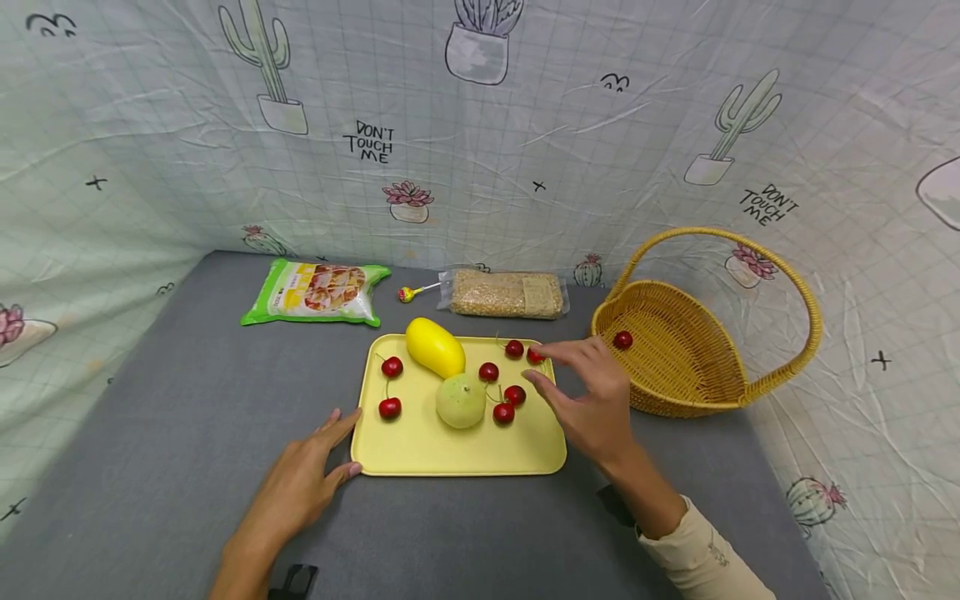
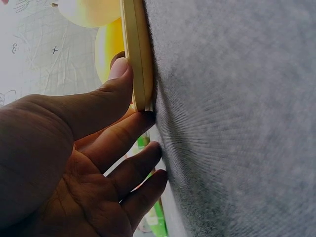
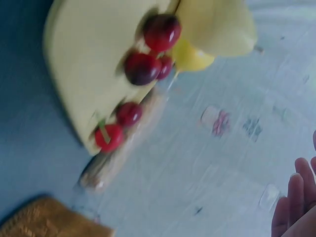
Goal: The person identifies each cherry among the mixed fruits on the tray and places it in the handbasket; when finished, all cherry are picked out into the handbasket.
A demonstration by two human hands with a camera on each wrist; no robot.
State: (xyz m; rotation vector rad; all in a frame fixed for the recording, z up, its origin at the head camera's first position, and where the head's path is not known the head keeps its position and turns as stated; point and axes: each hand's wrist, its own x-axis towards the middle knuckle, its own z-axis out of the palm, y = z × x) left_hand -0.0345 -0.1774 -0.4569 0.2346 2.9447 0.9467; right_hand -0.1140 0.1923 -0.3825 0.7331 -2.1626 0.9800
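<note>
My left hand [image 1: 300,479] rests at the left edge of a pale yellow tray [image 1: 420,454]. In the left wrist view, its thumb touches the rim and its other fingers extend loosely beside it. Over the tray's right side my right hand [image 1: 596,396] has thumb and index finger apart, close to a red cherry [image 1: 536,357] in the far right corner. The right wrist view shows that cherry [image 3: 109,137] on the tray with a green stem. Several more cherries [image 1: 488,372] lie around a yellow mango [image 1: 435,347] and a round pale green pear [image 1: 461,402].
A wicker basket [image 1: 675,400] with a tall handle stands at the right, one cherry [image 1: 622,339] inside. Behind the tray lie a green-edged snack bag [image 1: 318,292], a lollipop [image 1: 407,294] and a clear packet of grains [image 1: 506,294]. Patterned cloth [image 1: 525,225] hangs behind.
</note>
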